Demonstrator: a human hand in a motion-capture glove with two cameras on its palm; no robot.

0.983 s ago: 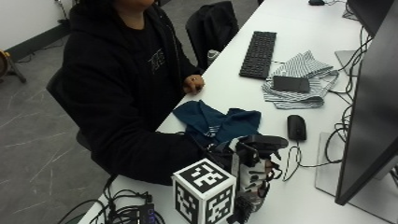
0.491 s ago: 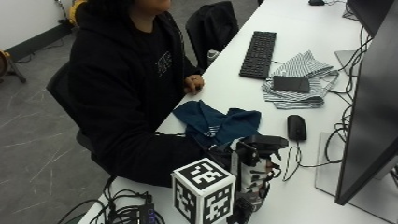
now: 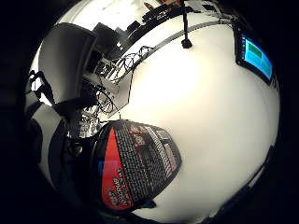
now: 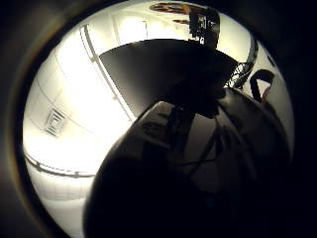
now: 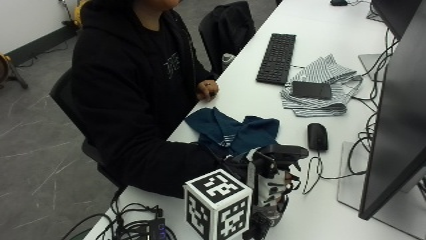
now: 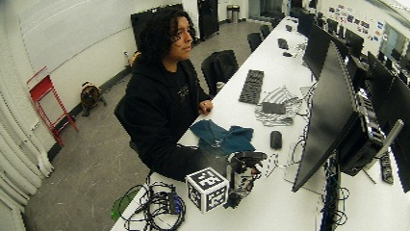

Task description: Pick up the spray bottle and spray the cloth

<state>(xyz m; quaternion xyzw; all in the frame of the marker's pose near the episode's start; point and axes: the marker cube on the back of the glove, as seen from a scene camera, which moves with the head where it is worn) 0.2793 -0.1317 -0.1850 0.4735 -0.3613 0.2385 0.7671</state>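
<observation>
The black-gloved right hand [image 5: 247, 167] sits at the near edge of the white table [image 5: 346, 220], wrapped round the body of the dark spray bottle [image 5: 273, 185], which stands upright on the tabletop with its black trigger head [image 5: 285, 151] at the top. In the little finger side palm view the bottle's curved side fills the space next to the palm: a glossy black label with a red panel [image 3: 112, 172] and blocks of small white print, too small to read. The thumb side palm view is mostly taken up by a dark rounded surface close to the palm.

Just beyond the hand, a crumpled dark blue cloth [image 5: 233, 131] lies on the table, soft and folded over itself, reaching the table's front edge. A smooth black computer mouse [image 5: 317, 136] lies just beside it, toward the monitor [image 5: 399, 120]. Farther along lie a grey-and-white striped cloth [image 5: 319, 85] with a flat black rectangular object [image 5: 311, 90] on top, and a black keyboard [image 5: 277, 57]. The person's bare left hand [image 5: 208, 90] rests at the table edge. Open white tabletop shows between the blue cloth and the keyboard.
</observation>
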